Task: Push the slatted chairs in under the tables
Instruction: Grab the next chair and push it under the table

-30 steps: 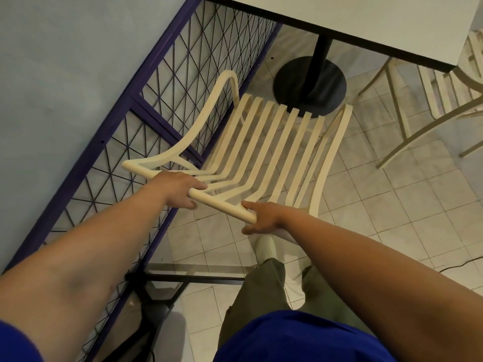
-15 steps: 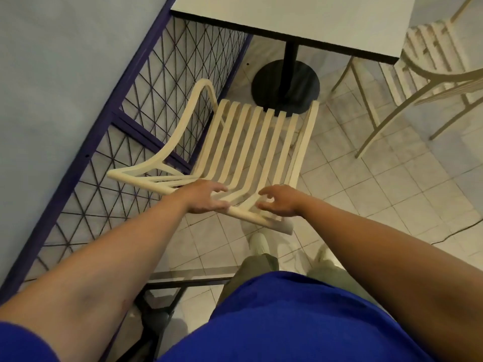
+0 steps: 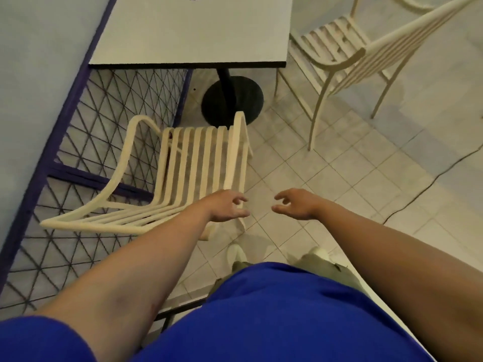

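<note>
**Both hands free, chair at table's near edge**

Left hand (image 3: 230, 209) and right hand (image 3: 295, 205) are held out, fingers loosely curled; nothing is gripped. The left hand is seen over the right end of the slatted chair (image 3: 235, 152) back rail; contact cannot be confirmed. The right hand is over the tiled floor (image 3: 339, 178). The slatted chair is set facing the table (image 3: 193, 35) near edge, seat front close to the black pedestal base (image 3: 245, 97), with the purple mesh fence (image 3: 109, 100) alongside. A second chair (image 3: 339, 60) is seen at the table's right edge.
</note>
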`<state>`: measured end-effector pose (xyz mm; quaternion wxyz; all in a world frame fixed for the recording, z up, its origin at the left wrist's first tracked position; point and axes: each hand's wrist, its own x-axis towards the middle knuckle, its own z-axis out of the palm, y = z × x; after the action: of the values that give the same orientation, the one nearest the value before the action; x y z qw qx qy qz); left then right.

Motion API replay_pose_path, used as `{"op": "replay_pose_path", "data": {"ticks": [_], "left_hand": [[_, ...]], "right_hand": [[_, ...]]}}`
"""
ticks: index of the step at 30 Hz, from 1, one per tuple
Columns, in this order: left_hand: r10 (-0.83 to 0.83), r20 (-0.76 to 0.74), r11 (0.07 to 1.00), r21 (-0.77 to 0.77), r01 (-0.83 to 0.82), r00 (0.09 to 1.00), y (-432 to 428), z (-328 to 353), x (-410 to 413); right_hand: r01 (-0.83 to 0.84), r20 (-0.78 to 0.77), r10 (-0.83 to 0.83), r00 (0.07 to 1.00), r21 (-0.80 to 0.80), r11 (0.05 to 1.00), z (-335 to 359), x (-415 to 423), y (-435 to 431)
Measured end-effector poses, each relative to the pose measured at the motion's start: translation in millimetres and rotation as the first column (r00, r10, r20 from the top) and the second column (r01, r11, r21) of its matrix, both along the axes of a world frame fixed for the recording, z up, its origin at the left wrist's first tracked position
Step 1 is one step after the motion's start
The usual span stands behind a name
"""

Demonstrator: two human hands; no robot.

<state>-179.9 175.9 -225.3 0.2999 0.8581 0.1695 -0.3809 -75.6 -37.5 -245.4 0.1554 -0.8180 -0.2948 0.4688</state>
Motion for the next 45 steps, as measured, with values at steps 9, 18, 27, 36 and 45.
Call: {"op": "replay_pose_path", "data": {"ticks": [9,18,27,36,45], "left_hand": [[-0.146,-0.017,0.987,-0.067,0.144,0.989,-146.6,-3.5,109.7],[-0.28,-0.018,0.955,-0.104,0.276,0.96,-210.1,-15.2,209.7],[-0.422,-0.021,0.902,-0.106,0.417,0.906,-235.2,-34.6,354.8],[-0.518,0.031,0.849,-0.098,0.519,0.855,-264.6,-17.7,476.2],[-0.359,-0.022,0.929,-0.104,0.355,0.933,-308.3,-36.3,567.9]], "right_hand": [[0.18,-0.02,-0.182,0.983,-0.082,0.98,-3.2,75.5,-161.5],[0.267,0.03,-0.265,0.964,-0.156,0.951,-10.4,153.9,-235.4],[0.391,0.08,-0.383,0.92,-0.195,0.899,-4.5,265.1,-264.5],[0.479,0.112,-0.466,0.878,-0.175,0.86,6.8,370.9,-290.7],[0.32,0.088,-0.309,0.947,-0.162,0.934,-4.9,501.2,-336.5]]}}
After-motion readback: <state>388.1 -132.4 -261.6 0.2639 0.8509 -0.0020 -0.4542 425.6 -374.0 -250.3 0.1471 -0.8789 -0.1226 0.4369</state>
